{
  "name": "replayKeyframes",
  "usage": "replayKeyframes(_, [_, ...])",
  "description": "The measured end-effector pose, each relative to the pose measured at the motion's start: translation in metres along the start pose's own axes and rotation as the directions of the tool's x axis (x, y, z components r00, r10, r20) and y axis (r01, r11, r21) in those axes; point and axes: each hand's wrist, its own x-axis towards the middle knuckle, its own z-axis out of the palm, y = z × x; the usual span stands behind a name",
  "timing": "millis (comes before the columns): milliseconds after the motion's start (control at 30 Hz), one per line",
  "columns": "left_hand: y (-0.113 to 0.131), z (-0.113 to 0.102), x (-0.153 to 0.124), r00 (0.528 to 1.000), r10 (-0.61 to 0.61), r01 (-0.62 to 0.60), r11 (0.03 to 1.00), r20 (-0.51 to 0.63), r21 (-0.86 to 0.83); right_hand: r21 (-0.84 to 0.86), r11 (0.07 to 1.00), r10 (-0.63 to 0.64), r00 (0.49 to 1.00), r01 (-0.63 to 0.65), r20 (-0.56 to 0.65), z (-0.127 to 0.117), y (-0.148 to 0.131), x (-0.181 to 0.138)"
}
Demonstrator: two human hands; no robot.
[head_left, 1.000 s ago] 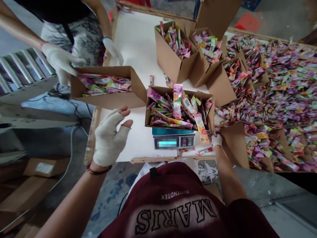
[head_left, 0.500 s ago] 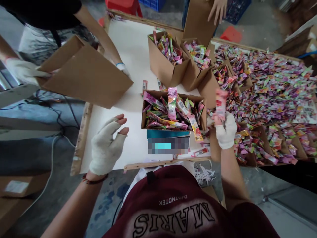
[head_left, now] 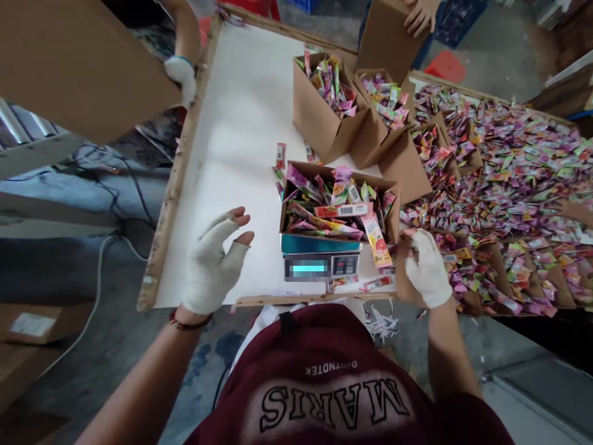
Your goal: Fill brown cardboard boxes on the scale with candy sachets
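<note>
A cardboard box (head_left: 393,216) filled with stick sachets sits on a digital scale (head_left: 319,246) in front of me. Across its top lies a red sachet (head_left: 343,211), and a yellow-pink sachet (head_left: 378,241) hangs over its front edge. My left hand (head_left: 213,262), in a white fingerless glove, hovers left of the scale, empty, fingers apart. Just right of the box is my right hand (head_left: 427,267), gloved alike; its fingers are loosely bent and apart, with nothing visible in them.
Several filled boxes (head_left: 319,127) stand behind the scale and at right, beside a wide heap of sachets (head_left: 514,154). Left, a co-worker's gloved hand (head_left: 181,77) holds a large carton (head_left: 88,68). Another person's hand (head_left: 421,15) rests on a carton flap. Loose sachets (head_left: 280,154) lie on the white table (head_left: 231,111).
My right hand has let go of the red sachet, which now lies on the box's contents. The co-worker's carton has moved left, off the table. The view has shifted slightly.
</note>
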Motion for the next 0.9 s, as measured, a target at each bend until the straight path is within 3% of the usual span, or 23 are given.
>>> replayKeyframes(200, [0.013,0.002,0.011,0.999,0.023,-0.022,0.999,0.024,-0.026,-0.034,0.996,-0.079,0.996,0.080,0.036,0.009,-0.023,0.013])
replayKeyframes(367, [0.027,0.002,0.020,0.998,0.023,-0.022,0.999,0.050,-0.031,-0.057,0.987,-0.151,0.988,0.151,0.011,-0.003,-0.027,0.016])
replayKeyframes(500, [0.037,0.006,0.025,0.997,0.066,-0.064,0.997,0.048,-0.037,-0.047,0.955,-0.293,0.956,0.293,0.018,0.002,-0.050,0.045])
replayKeyframes(567, [0.043,0.010,0.026,0.994,0.091,-0.089,0.995,0.058,-0.035,-0.061,0.940,-0.329,0.940,0.335,0.090,0.017,-0.070,0.074])
replayKeyframes(633, [0.047,0.014,0.027,0.991,0.106,-0.105,0.994,0.086,-0.023,-0.061,0.943,-0.301,0.916,0.328,0.266,0.034,-0.089,0.104])
replayKeyframes(700, [0.049,0.018,0.027,0.983,0.149,-0.148,0.989,0.110,-0.010,0.002,0.955,-0.264,0.848,0.296,0.460,0.042,-0.098,0.124])
replayKeyframes(733, [0.049,0.019,0.026,0.975,0.189,-0.189,0.982,0.120,-0.010,0.077,0.957,-0.280,0.823,0.280,0.494,0.040,-0.098,0.127])
replayKeyframes(767, [0.048,0.020,0.025,0.964,0.235,-0.235,0.972,0.124,-0.013,0.173,0.950,-0.311,0.827,0.259,0.469,0.035,-0.095,0.124])
replayKeyframes(833, [0.044,0.020,0.023,0.944,0.308,-0.308,0.951,0.115,-0.019,0.381,0.904,-0.308,0.912,0.192,0.271,0.020,-0.079,0.106])
replayKeyframes(900, [0.038,0.018,0.019,0.942,0.322,-0.323,0.946,0.095,-0.009,0.526,0.850,-0.076,0.996,0.037,0.053,0.006,-0.056,0.078])
